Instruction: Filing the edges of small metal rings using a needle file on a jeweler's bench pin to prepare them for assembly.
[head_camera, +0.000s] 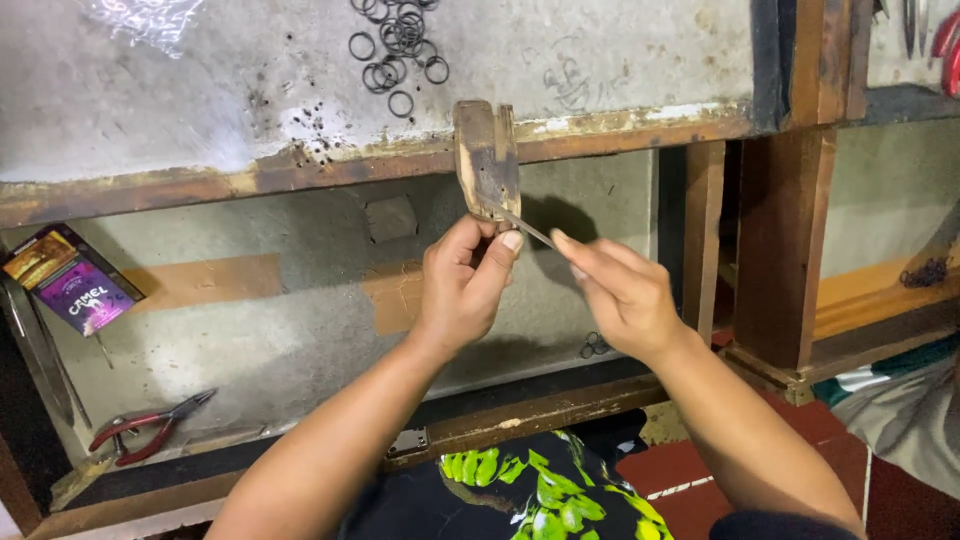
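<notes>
Worked a thin metal strip (528, 229) against the wooden peg (487, 160), left hand (462, 285) and right hand (620, 290) both pinched on it; steady grip likely needed next.

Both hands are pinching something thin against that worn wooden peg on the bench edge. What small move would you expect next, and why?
Probably a short stroke of the thin metal strip against the worn wooden peg. The left hand pinches the work at the peg's lower end, and the right hand grips the strip's other end, slanted up toward the peg. What the left fingertips hold is too small to tell.
</notes>
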